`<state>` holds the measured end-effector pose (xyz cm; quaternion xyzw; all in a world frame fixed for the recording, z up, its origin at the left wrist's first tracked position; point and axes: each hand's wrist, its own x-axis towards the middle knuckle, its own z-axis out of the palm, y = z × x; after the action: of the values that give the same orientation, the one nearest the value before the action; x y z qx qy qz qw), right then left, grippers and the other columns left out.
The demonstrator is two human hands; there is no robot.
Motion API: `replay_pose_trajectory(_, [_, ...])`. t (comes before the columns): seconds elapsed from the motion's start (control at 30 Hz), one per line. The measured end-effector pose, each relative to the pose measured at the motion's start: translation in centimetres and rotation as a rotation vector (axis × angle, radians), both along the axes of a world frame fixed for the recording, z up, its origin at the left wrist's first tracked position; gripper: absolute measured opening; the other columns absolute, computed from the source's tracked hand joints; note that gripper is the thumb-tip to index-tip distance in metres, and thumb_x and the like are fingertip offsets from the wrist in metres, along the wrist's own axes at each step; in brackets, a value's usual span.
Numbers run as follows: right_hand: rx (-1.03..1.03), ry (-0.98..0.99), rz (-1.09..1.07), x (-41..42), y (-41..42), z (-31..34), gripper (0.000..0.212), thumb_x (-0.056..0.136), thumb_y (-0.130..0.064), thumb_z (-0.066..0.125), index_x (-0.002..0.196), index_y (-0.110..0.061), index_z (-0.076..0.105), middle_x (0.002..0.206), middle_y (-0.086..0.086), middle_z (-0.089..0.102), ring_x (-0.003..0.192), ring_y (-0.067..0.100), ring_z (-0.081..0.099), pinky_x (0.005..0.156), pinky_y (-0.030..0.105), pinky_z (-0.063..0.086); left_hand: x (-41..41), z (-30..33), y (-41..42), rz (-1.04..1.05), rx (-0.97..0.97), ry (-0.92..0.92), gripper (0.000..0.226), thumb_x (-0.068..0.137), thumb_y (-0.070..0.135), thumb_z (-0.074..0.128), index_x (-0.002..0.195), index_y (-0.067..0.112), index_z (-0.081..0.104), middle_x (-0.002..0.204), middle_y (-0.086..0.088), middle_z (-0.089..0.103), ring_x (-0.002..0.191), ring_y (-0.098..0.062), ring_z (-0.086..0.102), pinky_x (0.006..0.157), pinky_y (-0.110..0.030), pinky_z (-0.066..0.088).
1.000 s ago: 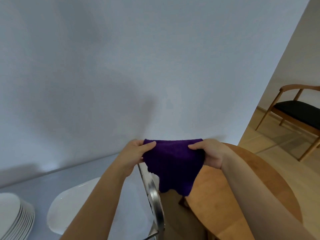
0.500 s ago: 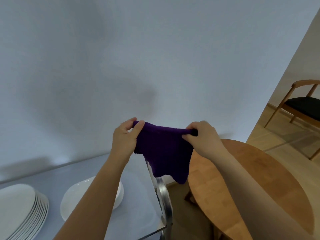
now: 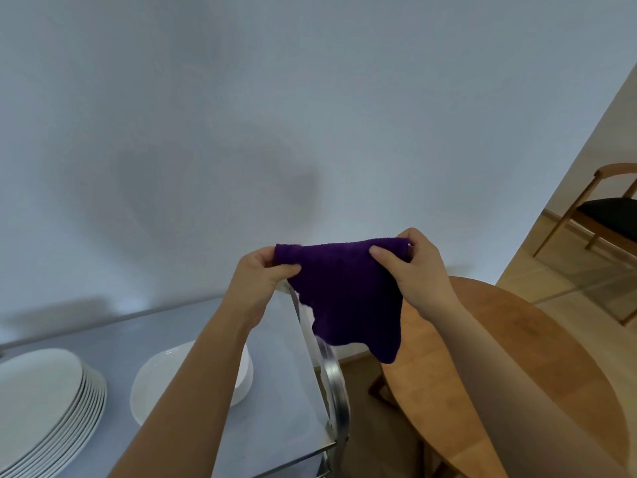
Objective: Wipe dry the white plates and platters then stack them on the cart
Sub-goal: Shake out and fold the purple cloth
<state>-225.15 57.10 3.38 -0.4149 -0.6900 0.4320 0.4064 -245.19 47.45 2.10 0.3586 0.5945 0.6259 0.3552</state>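
**Grey wall behind, cloth held up in both hands**

Pinching the top left corner of a purple cloth: left hand, thumb over the front. Pinching the top right corner: right hand. Hanging limp below both. Under the left forearm, on the cart: a white platter. Further left: stacked plates. Below the right hand: a round wooden table. Far right: a chair.
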Motion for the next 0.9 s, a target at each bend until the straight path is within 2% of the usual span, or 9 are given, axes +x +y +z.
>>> replay_pose_trajectory(0.1, [0.022, -0.003, 0.005, -0.5, -0.6, 0.0, 0.020, 0.087, -0.033, 0.064, 0.081, -0.025, 0.047, 0.078, -0.005, 0.056, 0.070, 0.006, 0.056, 0.050, 0.012, 0.043, 0.3, -0.4, 0.4, 0.086, 0.040, -0.089, 0.021, 0.084, -0.001, 0.062, 0.102, 0.009, 0.066, 0.101, -0.009, 0.070, 0.095, -0.021, 0.066, 0.083, -0.029, 0.055])
replay_pose_trajectory(0.2, [-0.095, 0.064, 0.044, -1.1, -1.7, -1.1, 0.020, 0.088, -0.034, 0.063, 0.084, -0.020, 0.049, 0.080, -0.002, 0.057, 0.070, 0.006, 0.058, 0.055, 0.016, 0.048, -0.6, -0.2, 1.0, 0.135, 0.082, -0.110, 0.013, 0.086, 0.007, 0.063, 0.096, 0.015, 0.065, 0.090, -0.003, 0.073, 0.086, -0.015, 0.069, 0.070, -0.022, 0.057])
replay_pose_trajectory(0.3, [-0.368, 0.211, 0.082, -1.8, -3.1, -3.6, 0.021, 0.087, -0.032, 0.063, 0.094, -0.014, 0.054, 0.092, 0.006, 0.064, 0.086, 0.019, 0.065, 0.069, 0.030, 0.057, -1.7, 0.4, 2.5, 0.137, 0.041, 0.036, 0.008, 0.088, 0.021, 0.064, 0.094, 0.023, 0.059, 0.074, 0.007, 0.073, 0.067, -0.005, 0.068, 0.053, -0.017, 0.052])
replay_pose_trajectory(0.33, [-0.487, 0.296, 0.084, -2.1, -3.6, -4.5, 0.022, 0.087, -0.029, 0.064, 0.098, -0.013, 0.056, 0.096, 0.007, 0.066, 0.088, 0.021, 0.067, 0.067, 0.030, 0.057, -2.0, 0.2, 3.3, 0.120, -0.003, 0.122, 0.008, 0.088, 0.026, 0.064, 0.093, 0.024, 0.057, 0.074, 0.008, 0.072, 0.065, -0.005, 0.067, 0.051, -0.018, 0.051])
replay_pose_trajectory(0.4, [-0.648, 0.405, 0.051, -2.6, -4.2, -6.5, 0.022, 0.085, -0.024, 0.067, 0.102, -0.012, 0.058, 0.100, 0.007, 0.068, 0.089, 0.020, 0.068, 0.064, 0.026, 0.056, -2.5, -0.7, 5.0, 0.069, -0.130, 0.289, 0.011, 0.089, 0.033, 0.062, 0.091, 0.024, 0.055, 0.084, 0.004, 0.069, 0.074, -0.012, 0.067, 0.058, -0.024, 0.052])
replay_pose_trajectory(0.5, [-0.742, 0.312, -0.010, -2.6, -4.2, -10.0, 0.022, 0.084, -0.022, 0.069, 0.096, -0.006, 0.058, 0.098, 0.011, 0.068, 0.086, 0.023, 0.068, 0.063, 0.025, 0.055, -3.0, -3.7, 7.5, -0.044, -0.339, 0.428, 0.015, 0.090, 0.035, 0.059, 0.091, 0.021, 0.053, 0.097, -0.005, 0.063, 0.085, -0.022, 0.062, 0.071, -0.034, 0.053])
replay_pose_trajectory(0.6, [-0.829, 0.216, -0.048, -1.9, -3.4, -13.2, 0.020, 0.083, -0.021, 0.070, 0.086, -0.008, 0.055, 0.084, 0.008, 0.068, 0.070, 0.016, 0.068, 0.055, 0.022, 0.051, -2.9, -7.2, 9.7, -0.132, -0.502, 0.594, 0.019, 0.092, 0.036, 0.056, 0.094, 0.018, 0.051, 0.096, -0.003, 0.058, 0.087, -0.022, 0.058, 0.074, -0.035, 0.050])
replay_pose_trajectory(0.77, [-0.850, 0.071, -0.040, -1.0, -0.9, -16.5, 0.022, 0.083, -0.024, 0.070, 0.077, -0.010, 0.053, 0.075, 0.006, 0.065, 0.064, 0.015, 0.065, 0.056, 0.022, 0.051, -1.2, -10.8, 13.7, -0.187, -0.521, 0.672, 0.017, 0.093, 0.036, 0.053, 0.095, 0.021, 0.047, 0.089, 0.004, 0.052, 0.073, -0.007, 0.050, 0.058, -0.024, 0.038])
replay_pose_trajectory(0.9, [-0.900, -0.118, 0.036, -0.1, 0.3, -18.7, 0.028, 0.083, -0.030, 0.069, 0.068, -0.014, 0.053, 0.060, 0.000, 0.061, 0.055, 0.011, 0.058, 0.052, 0.022, 0.045, 0.9, -13.7, 15.6, -0.255, -0.575, 0.771, 0.015, 0.095, 0.031, 0.050, 0.099, 0.017, 0.046, 0.093, 0.002, 0.051, 0.082, -0.015, 0.051, 0.070, -0.028, 0.039])
